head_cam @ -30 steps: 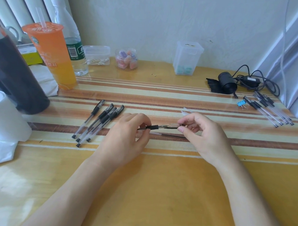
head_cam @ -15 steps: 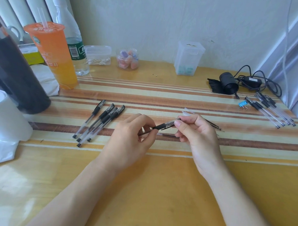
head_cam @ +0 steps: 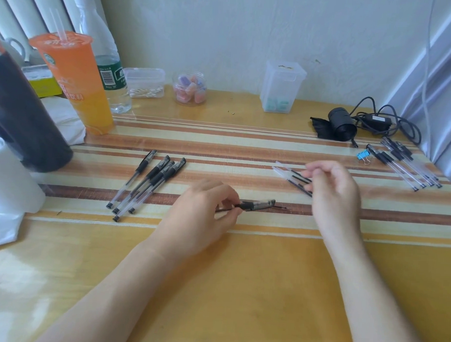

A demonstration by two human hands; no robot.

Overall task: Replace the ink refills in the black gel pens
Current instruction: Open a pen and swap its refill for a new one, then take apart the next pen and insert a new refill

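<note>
Your left hand [head_cam: 201, 216] pinches pen section [head_cam: 256, 205] at grip end, barrel pointing toward right hand. Thin refill [head_cam: 282, 207] lies on mat just past barrel mouth. Right hand [head_cam: 332, 191] blurred, fingers loosely curled over loose refills [head_cam: 293, 180]; can't tell if anything is gripped. Risks: blind grab scatters refills (they roll). Old one beside barrel could be mistaken for new. Slack pinch lets barrel rotate, tip misses bore. Assembled pens [head_cam: 146, 183] sit beyond left hand.

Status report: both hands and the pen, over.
Left hand pinching pen part. Right hand blurred, at loose refills; grip unclear. Nothing blocking.
</note>
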